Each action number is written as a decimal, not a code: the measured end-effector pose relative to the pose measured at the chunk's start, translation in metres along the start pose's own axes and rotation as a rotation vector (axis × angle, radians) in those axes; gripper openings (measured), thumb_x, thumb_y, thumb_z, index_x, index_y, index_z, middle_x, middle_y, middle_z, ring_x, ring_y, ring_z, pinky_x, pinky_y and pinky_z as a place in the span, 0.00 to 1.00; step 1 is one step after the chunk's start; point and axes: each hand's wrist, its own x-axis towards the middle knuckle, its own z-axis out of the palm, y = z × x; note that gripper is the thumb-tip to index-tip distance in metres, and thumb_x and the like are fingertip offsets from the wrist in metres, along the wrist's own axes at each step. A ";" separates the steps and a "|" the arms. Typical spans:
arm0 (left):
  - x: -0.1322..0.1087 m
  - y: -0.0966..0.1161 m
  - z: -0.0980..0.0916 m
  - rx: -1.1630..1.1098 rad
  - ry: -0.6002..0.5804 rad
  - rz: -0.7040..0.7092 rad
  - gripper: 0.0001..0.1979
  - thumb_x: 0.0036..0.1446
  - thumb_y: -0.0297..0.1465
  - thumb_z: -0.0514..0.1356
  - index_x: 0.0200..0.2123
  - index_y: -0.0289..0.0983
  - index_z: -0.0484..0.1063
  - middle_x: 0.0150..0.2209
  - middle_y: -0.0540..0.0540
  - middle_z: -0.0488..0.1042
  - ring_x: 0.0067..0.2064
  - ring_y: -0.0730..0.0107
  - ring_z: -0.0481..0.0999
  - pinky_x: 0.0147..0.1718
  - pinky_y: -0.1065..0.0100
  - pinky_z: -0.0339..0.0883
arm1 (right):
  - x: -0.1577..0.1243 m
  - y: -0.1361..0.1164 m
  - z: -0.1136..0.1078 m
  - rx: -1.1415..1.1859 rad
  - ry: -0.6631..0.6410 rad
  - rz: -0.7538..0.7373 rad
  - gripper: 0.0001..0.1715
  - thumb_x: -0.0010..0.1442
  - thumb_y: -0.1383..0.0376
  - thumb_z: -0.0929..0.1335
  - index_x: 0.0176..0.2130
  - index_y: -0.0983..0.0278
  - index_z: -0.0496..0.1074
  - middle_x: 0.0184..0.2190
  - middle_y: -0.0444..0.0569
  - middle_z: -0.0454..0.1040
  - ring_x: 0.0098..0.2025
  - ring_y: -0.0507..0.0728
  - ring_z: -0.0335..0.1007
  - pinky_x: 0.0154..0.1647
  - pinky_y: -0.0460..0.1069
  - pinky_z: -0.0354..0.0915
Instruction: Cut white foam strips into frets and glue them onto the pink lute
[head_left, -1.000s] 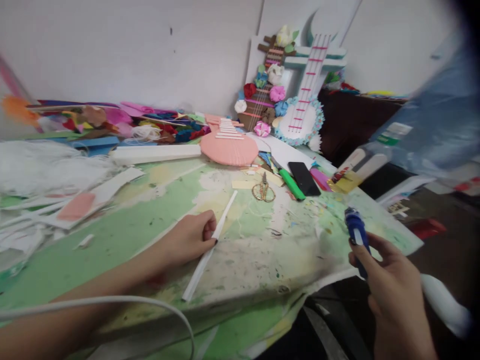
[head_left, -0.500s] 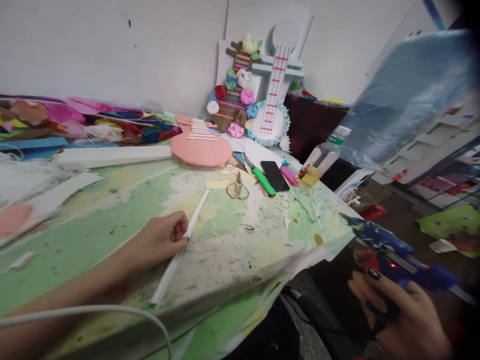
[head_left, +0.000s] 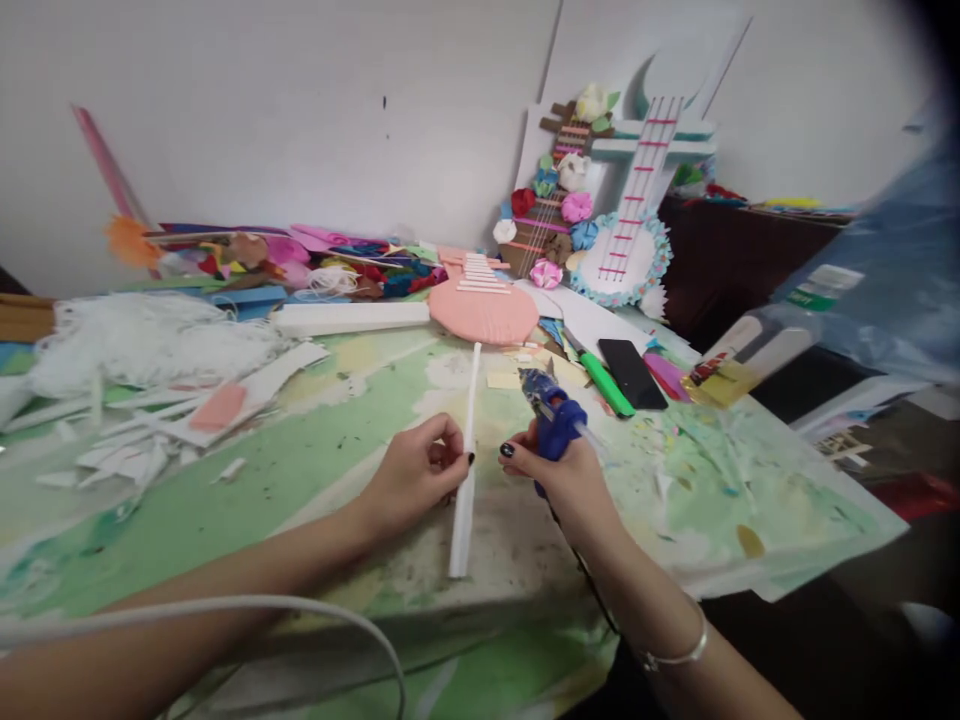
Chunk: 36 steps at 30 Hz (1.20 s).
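My left hand [head_left: 420, 465] pinches a long white foam strip [head_left: 463, 500] at its middle, thumb and fingers closed on its left edge. The strip lies nearly straight away from me on the stained green table cover. In my right hand [head_left: 566, 480] is a blue hot glue gun [head_left: 556, 425], gripped by its handle, with its dark nozzle pointing away and a little left. A clear glue stick pokes out of its back end, and a black cord hangs below. The gun is just right of the strip, apart from it. Behind stands a pink lute-shaped model [head_left: 484, 312] with white bars.
A green cutter [head_left: 606, 382], a black phone [head_left: 632, 373] and a plastic bottle [head_left: 780, 340] lie or stand at right. White string [head_left: 150, 335] and foam scraps [head_left: 142, 440] cover the left. Decorated instrument models [head_left: 637, 215] lean on the wall. A white cable [head_left: 300, 605] crosses in front.
My right hand has brought the glue gun from beyond the table's right edge to beside the white strip. The view has turned left, and the strip now points more straight away from me.
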 end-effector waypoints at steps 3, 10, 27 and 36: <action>-0.001 -0.002 0.002 -0.087 -0.005 0.010 0.08 0.53 0.31 0.57 0.29 0.37 0.58 0.21 0.56 0.62 0.20 0.80 0.66 0.19 0.75 0.61 | 0.010 0.008 0.017 -0.044 0.003 0.000 0.13 0.42 0.62 0.73 0.26 0.65 0.67 0.24 0.45 0.71 0.25 0.52 0.66 0.31 0.50 0.64; -0.002 -0.003 0.003 -0.047 -0.033 0.046 0.07 0.52 0.29 0.58 0.28 0.36 0.60 0.23 0.55 0.65 0.21 0.80 0.67 0.19 0.76 0.64 | 0.009 0.009 0.025 0.036 -0.015 0.021 0.12 0.40 0.67 0.71 0.25 0.63 0.64 0.24 0.41 0.70 0.27 0.50 0.64 0.32 0.47 0.61; 0.002 -0.005 0.002 -0.043 -0.107 -0.081 0.10 0.51 0.30 0.60 0.30 0.38 0.58 0.20 0.57 0.67 0.20 0.75 0.71 0.19 0.74 0.65 | 0.015 0.022 0.021 -0.119 -0.044 -0.005 0.08 0.41 0.69 0.69 0.25 0.64 0.66 0.22 0.41 0.69 0.25 0.51 0.64 0.29 0.47 0.61; 0.006 -0.007 0.002 0.416 -0.156 0.183 0.07 0.49 0.26 0.59 0.34 0.36 0.68 0.26 0.52 0.68 0.23 0.78 0.65 0.24 0.74 0.61 | 0.016 0.030 0.007 -0.519 0.085 -0.069 0.12 0.40 0.69 0.69 0.30 0.62 0.68 0.26 0.44 0.74 0.27 0.55 0.71 0.29 0.48 0.65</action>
